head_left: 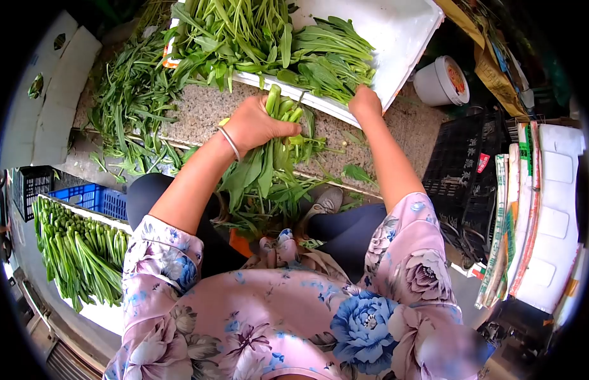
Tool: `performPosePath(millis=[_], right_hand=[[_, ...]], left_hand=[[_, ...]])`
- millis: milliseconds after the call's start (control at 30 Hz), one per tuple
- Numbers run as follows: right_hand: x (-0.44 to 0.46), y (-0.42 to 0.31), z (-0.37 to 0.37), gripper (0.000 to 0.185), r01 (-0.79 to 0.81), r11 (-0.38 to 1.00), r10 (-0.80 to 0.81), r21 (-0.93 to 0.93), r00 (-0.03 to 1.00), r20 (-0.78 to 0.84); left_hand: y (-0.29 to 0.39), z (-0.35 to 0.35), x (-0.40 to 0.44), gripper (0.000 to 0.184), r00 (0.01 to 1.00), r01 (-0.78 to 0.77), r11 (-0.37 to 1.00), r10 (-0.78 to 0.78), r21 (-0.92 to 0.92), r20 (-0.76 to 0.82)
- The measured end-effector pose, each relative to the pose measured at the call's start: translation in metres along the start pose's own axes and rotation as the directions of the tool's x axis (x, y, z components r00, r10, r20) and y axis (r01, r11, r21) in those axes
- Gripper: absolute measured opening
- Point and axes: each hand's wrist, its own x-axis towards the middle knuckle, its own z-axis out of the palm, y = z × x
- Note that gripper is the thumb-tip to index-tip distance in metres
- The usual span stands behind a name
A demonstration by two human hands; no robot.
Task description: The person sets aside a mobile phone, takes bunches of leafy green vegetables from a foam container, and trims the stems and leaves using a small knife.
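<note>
My left hand (259,125) is closed round a bunch of leafy greens (269,161); thick pale-green cut stems stick up above the thumb and leaves hang below. A bracelet circles that wrist. At the near right edge of a white foam box (402,38), my right hand (365,103) is curled against the stem ends of a pile of leafy greens (332,57). Its fingertips are partly hidden. Longer greens (237,31) are heaped in the box's left part.
Loose leaves (133,101) litter the stone ledge (202,104) at left. More greens stand in a white container (79,253) at lower left, beside a blue crate (101,199). To the right are a white bucket (441,82), a black crate (462,171) and stacked foam boxes (554,209).
</note>
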Motion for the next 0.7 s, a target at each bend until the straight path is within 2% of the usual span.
performPosePath(millis=[67,133,167,200,233,267,333,367,433,467,533,567,600,633,667,700], right_hand=[[0.006,-0.001,0.005,0.02,-0.017,1.0,0.017,0.001,0.999,0.027],[0.003,-0.002,0.002,0.018,-0.005,0.999,0.007,-0.041,0.999,0.051],[0.0,0.001,0.0,0.018,-0.004,0.999,0.006,-0.042,0.999,0.05],[-0.01,0.002,-0.009,0.019,0.044,0.998,-0.041,0.053,0.998,-0.043],[-0.021,0.004,-0.017,0.02,0.099,0.985,-0.08,0.142,0.987,-0.138],[-0.03,0.008,-0.024,0.02,0.1,0.985,-0.081,0.139,0.987,-0.137],[-0.05,0.016,-0.036,0.028,0.156,0.832,-0.065,0.532,0.981,-0.185],[-0.062,0.018,-0.043,0.028,0.152,0.834,-0.061,0.531,0.981,-0.184],[-0.088,0.019,-0.054,0.03,0.21,0.727,-0.081,0.654,0.972,-0.222],[-0.098,0.02,-0.053,0.03,0.207,0.727,-0.077,0.654,0.972,-0.222],[-0.117,0.016,-0.046,0.029,0.266,0.531,-0.193,0.805,0.963,-0.191],[-0.123,0.013,-0.04,0.027,0.318,0.518,-0.257,0.794,0.943,-0.211],[-0.13,0.009,-0.035,0.026,0.369,0.502,-0.319,0.782,0.92,-0.229],[-0.141,-0.002,-0.04,0.023,0.285,0.434,-0.334,0.855,0.932,-0.142],[-0.142,-0.006,-0.039,0.022,0.289,0.378,-0.401,0.88,0.907,-0.125],[-0.142,-0.009,-0.034,0.022,0.281,0.318,-0.409,0.906,0.902,-0.136]], left_hand=[[-0.004,-0.006,0.005,0.026,0.999,0.014,0.999,-0.015,0.039,0.029],[-0.007,-0.007,0.006,0.027,0.988,-0.152,0.966,0.156,0.208,-0.005],[-0.008,-0.008,0.008,0.028,0.986,-0.161,0.948,0.168,0.276,0.0],[-0.009,-0.01,0.009,0.028,0.986,-0.162,0.948,0.169,0.273,-0.002],[-0.012,-0.01,0.011,0.029,0.966,-0.236,0.917,0.258,0.32,-0.025],[-0.015,-0.01,0.013,0.031,0.938,-0.305,0.878,0.344,0.369,-0.042],[-0.016,-0.008,0.014,0.033,0.936,-0.316,0.879,0.35,0.357,-0.034],[-0.014,-0.006,0.012,0.032,0.921,-0.337,0.853,0.386,0.399,-0.047],[-0.005,0.002,0.006,0.023,0.882,-0.386,0.771,0.47,0.507,-0.043],[0.002,0.008,-0.001,0.023,0.882,-0.387,0.771,0.469,0.506,-0.039],[0.011,0.017,-0.011,0.024,0.845,-0.38,0.606,0.535,0.698,-0.005],[0.0,0.018,-0.004,0.027,0.683,-0.555,0.438,0.725,0.707,0.087],[-0.004,0.021,-0.003,0.027,0.687,-0.554,0.438,0.721,0.708,0.091],[-0.007,0.026,-0.002,0.026,0.689,-0.582,0.467,0.718,0.666,0.099],[-0.01,0.028,-0.003,0.025,0.694,-0.605,0.496,0.713,0.622,0.106],[-0.005,0.028,-0.009,0.027,0.825,-0.486,0.599,0.555,0.636,0.108]])
